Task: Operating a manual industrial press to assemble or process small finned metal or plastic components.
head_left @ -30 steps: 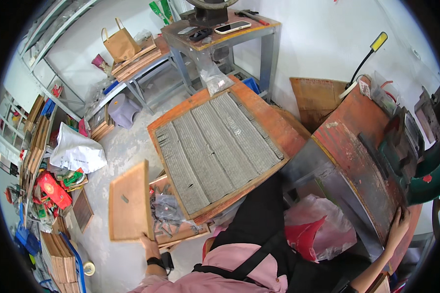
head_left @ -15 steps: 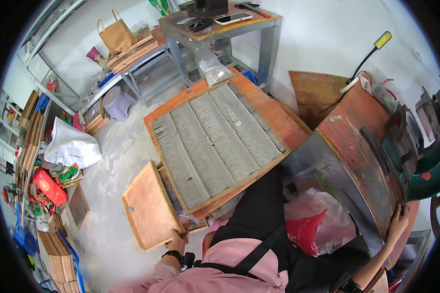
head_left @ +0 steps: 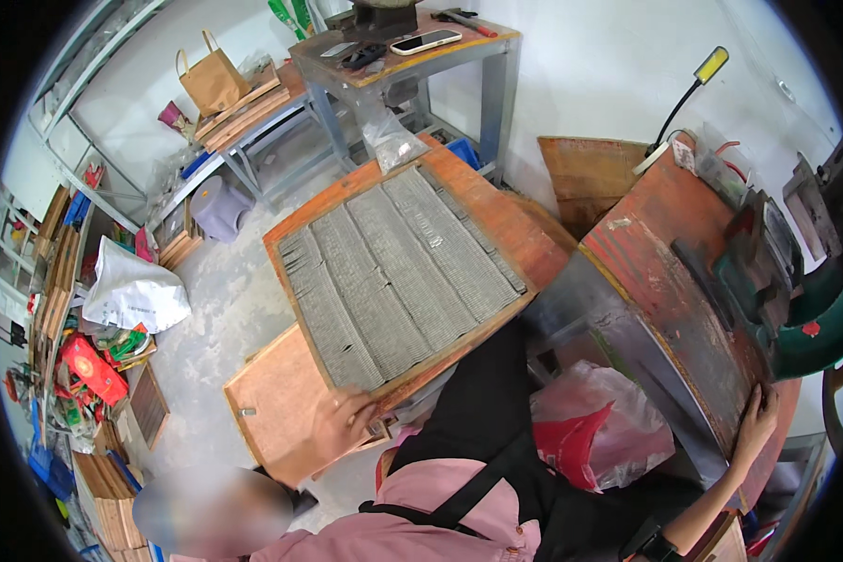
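Observation:
My left hand [head_left: 340, 424], slightly blurred, is over a pale plywood panel [head_left: 276, 393] beside the tray's near corner. Its fingers point right and look apart, with nothing visible in them. The panel carries a small metal catch, and its right edge meets the tray in this view. A shallow wood-framed tray [head_left: 458, 351] lies tilted across a reddish-brown table, filled with long rows of thin grey strips [head_left: 384, 272]. At the far right my right hand [head_left: 761, 420] rests on the edge of a worn red workbench [head_left: 656, 229], fingers stretched out and holding nothing.
A green machine [head_left: 806, 332] stands on the right bench, with a yellow-headed lamp [head_left: 711, 65] behind. Under that bench sits a clear-and-red plastic bag [head_left: 585, 440]. A phone [head_left: 426, 42] lies on the far table. Left are a purple stool [head_left: 219, 210] and crowded shelves.
My left hand has left the panel's near corner and risen toward the tray. The dark gap between panel and tray no longer shows. The view has shifted slightly; my right hand stays put.

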